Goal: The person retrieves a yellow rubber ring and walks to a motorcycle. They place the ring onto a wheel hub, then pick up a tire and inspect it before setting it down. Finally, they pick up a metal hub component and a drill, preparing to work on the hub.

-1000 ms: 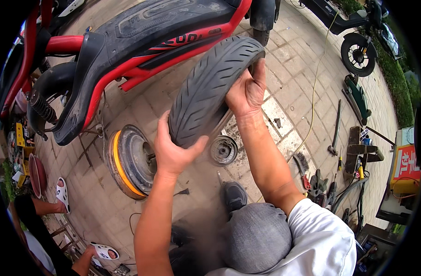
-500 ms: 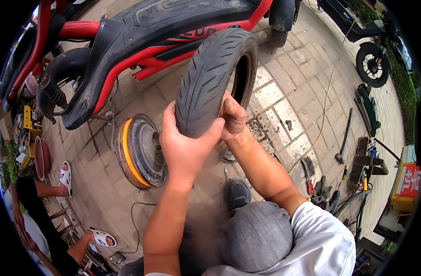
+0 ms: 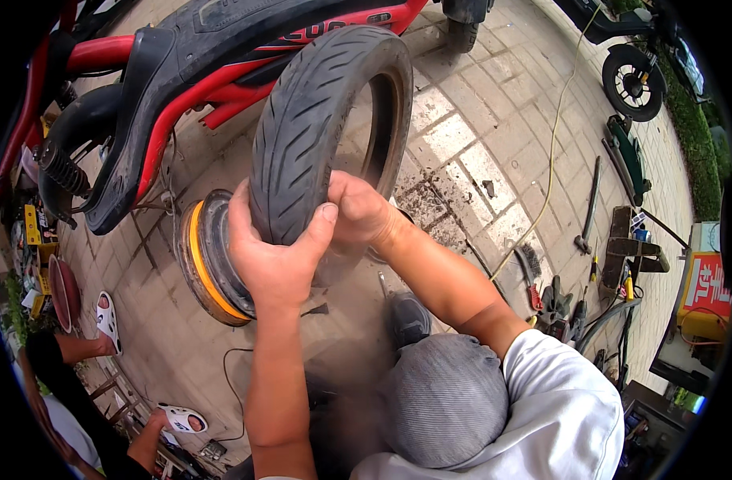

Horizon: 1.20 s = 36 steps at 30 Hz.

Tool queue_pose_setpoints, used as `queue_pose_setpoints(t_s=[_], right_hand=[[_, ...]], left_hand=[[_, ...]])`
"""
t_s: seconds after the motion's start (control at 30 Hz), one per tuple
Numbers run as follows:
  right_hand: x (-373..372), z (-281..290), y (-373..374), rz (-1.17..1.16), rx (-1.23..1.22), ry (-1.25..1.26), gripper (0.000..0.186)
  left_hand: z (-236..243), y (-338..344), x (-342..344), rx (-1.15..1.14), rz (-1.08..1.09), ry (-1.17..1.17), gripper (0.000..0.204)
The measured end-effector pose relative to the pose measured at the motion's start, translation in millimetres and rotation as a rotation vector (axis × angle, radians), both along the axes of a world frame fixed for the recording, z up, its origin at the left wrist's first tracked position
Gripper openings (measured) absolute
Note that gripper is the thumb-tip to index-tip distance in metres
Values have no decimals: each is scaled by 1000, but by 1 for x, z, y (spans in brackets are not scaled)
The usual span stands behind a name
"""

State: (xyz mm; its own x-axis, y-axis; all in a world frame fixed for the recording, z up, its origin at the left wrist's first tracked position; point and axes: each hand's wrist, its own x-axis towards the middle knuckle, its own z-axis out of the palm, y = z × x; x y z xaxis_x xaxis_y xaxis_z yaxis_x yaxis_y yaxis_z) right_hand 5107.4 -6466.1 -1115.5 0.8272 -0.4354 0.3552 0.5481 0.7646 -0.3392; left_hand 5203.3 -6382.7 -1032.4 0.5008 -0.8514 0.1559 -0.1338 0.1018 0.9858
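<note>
A black rubber tyre [image 3: 295, 132] with a grooved tread is held upright and slightly tilted in front of me. My left hand [image 3: 274, 268] wraps around its lower tread, thumb on one side and fingers on the other. On the near inner edge, my right hand [image 3: 358, 212] grips the tyre with curled fingers; some of its fingertips are hidden. Behind my left hand, a dark metal wheel hub [image 3: 228, 240] with a yellow band [image 3: 208, 268] stands on the paving, partly covered by the hand.
A red and black electric scooter [image 3: 198, 96] stands across the far side. Hand tools, gloves [image 3: 556, 300] and a brush [image 3: 530, 272] lie to the right beside a wooden block [image 3: 622, 248]. A yellow cord [image 3: 554, 152] crosses the paving. At left sits another person in white slippers [image 3: 108, 322].
Both hands have carried the tyre a little to the left, and more of its opening shows. The left hand now covers more of the wheel hub. The whole view has shifted slightly.
</note>
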Motion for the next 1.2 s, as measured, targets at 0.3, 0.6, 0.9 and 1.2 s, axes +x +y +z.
queue_pose_setpoints(t_s=[0.3,0.6,0.9,1.2], right_hand=[[-4,29,-23,-231,62,-163,91],[7,15,1,-300,54,10,87],[-30,35,-44,-228,494,-386,64],[-9,14,2,-194,138,-61,68]], left_hand=[[19,4,6,-22,-35,49,70],[19,-8,-5,74,-44,87,76],[-17,36,12,121,-344,-237,111],[-17,29,-8,-61,-142,-116,93]])
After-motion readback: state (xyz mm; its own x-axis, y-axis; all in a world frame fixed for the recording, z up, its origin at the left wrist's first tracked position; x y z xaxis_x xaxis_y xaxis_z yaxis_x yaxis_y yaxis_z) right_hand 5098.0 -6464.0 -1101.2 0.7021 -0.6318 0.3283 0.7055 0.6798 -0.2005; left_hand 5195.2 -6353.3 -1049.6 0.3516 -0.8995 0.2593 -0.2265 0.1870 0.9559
